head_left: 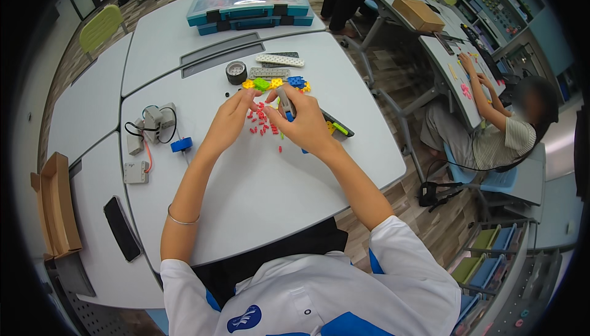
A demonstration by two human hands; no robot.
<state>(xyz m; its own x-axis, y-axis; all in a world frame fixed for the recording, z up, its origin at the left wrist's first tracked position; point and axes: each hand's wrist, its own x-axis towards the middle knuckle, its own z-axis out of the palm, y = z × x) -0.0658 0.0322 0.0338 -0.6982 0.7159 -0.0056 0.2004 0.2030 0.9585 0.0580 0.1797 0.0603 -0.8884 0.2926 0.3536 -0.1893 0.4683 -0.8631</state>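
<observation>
My left hand [231, 117] is over the table with its fingers bent and held together. Whatever sits at its fingertips, if anything, is too small to make out. Close by on the right, my right hand [304, 121] is closed around a grey building piece [285, 99] with a blue part at its lower end. Below and between the hands lie several small red connector pegs [262, 128], partly covered by the fingers. Just beyond the fingertips are a green block [261, 84], yellow blocks [276, 82] and a blue block [297, 82].
A black wheel [236, 72] and perforated beams [279, 60] lie behind the blocks. At left are wired grey modules [158, 121] and a blue piece [181, 145]. A phone [122, 228], cardboard box [58, 207] and teal cases [249, 7] surround this. Another person [491, 127] works at right.
</observation>
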